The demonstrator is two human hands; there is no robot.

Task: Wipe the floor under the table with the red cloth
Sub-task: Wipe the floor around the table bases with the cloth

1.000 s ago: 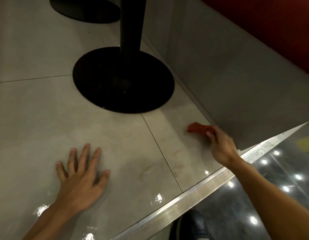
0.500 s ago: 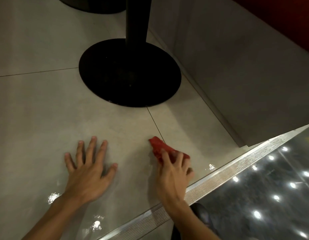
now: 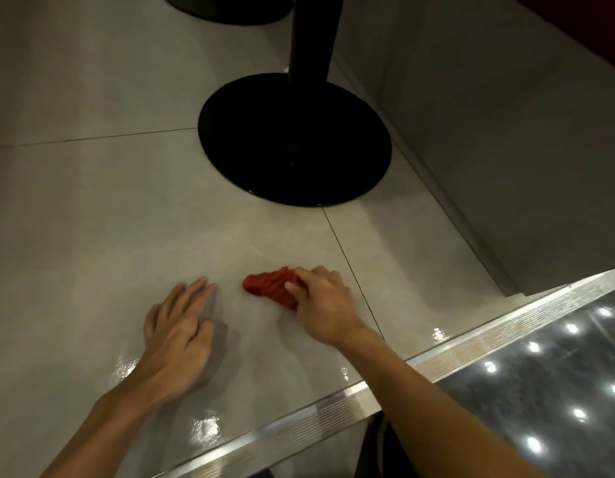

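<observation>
Two black bases: far base (image 3: 227, 8) cut off at the top edge, near base (image 3: 294, 139) whole. Red cloth (image 3: 270, 286), bunched at centre frame on the floor (image 3: 92, 219), partly hidden by the right hand (image 3: 321, 305), whose fingers curl round it. Left hand (image 3: 177, 326) rests beside it, fingers straight, slightly blurred.

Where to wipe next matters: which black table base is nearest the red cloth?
The fully visible base carrying the pole, just beyond the red cloth; the other base sits farther off, cut by the top edge.

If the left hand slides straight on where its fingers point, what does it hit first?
Probably the left hand meets the black table base near its front edge; only bare floor lies between, the red cloth off to the right.
</observation>
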